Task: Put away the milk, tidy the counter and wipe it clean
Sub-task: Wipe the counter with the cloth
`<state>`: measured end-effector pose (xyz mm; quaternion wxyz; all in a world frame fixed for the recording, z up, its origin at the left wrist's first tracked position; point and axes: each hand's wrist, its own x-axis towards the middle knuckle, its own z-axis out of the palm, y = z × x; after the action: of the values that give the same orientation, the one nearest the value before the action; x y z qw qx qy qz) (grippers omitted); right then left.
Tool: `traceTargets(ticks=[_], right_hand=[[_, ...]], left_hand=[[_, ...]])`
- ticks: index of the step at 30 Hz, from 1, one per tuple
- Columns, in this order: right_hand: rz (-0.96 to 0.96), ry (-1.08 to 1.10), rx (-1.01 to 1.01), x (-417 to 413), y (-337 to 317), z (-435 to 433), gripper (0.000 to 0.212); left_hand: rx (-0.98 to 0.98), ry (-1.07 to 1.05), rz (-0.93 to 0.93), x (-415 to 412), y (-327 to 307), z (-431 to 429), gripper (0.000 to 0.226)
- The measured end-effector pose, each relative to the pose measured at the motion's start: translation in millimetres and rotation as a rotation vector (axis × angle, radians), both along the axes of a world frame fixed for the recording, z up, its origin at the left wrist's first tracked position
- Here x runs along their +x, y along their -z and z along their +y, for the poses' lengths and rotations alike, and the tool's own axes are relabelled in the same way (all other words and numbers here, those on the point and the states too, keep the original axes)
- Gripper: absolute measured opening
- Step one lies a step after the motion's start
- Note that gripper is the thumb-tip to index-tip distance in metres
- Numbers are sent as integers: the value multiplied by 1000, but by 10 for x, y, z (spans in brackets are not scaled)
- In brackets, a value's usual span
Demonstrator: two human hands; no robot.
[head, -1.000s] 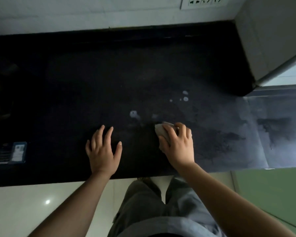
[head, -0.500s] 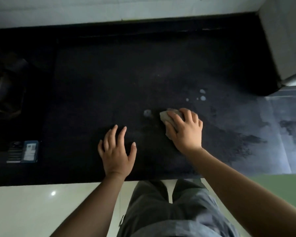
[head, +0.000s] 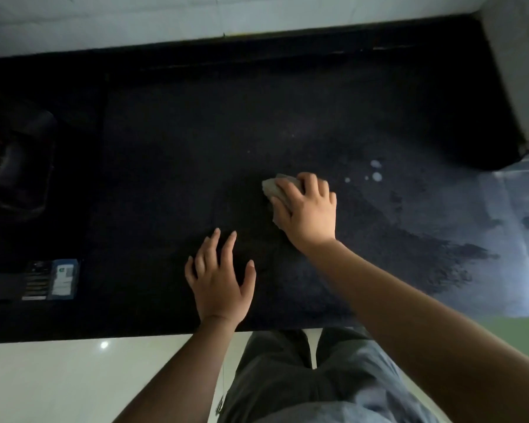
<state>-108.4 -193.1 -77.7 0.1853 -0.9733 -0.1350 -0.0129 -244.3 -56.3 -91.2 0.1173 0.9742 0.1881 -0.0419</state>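
My right hand (head: 307, 210) presses a crumpled grey cloth (head: 272, 187) flat on the black counter (head: 180, 148), near its middle. Only the cloth's left end shows beyond my fingers. A few white milk drops (head: 376, 176) lie on the counter just right of that hand. My left hand (head: 220, 280) rests palm down with spread fingers near the counter's front edge, holding nothing. No milk container is in view.
A small dark box with a blue-and-white label (head: 51, 279) lies at the front left of the counter. A dark sink or appliance (head: 16, 166) sits at the far left. A grey cabinet (head: 519, 62) stands at the back right. A wet sheen (head: 471, 264) covers the counter's right part.
My right hand slid the cloth forward and left over the larger white drop, which no longer shows. My left hand stayed flat on the counter.
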Motion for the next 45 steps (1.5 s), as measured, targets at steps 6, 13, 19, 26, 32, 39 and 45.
traceTargets(ticks=[6,13,19,26,32,39,45], right_hand=[[-72,-204,-7,-388,72,-504,37],[-32,148,19,105,38,-162,38],[-1,-183,-9,31,7,51,35],[-86,-303,14,-425,102,-349,34],[10,89,2,446,44,142,39],[-10,-42,37,767,83,624,38],[-28,-388,39,-35,73,39,39]], left_hand=[[-39,-11,-34,-16,12,3,58],[-43,-9,4,1,-2,15,60],[-35,-10,-12,-7,15,26,59],[-69,-18,-32,-8,-5,4,58],[-52,-6,-4,-6,13,24,59],[-48,2,-24,-5,37,36,57],[-50,-5,-9,1,-10,28,58]])
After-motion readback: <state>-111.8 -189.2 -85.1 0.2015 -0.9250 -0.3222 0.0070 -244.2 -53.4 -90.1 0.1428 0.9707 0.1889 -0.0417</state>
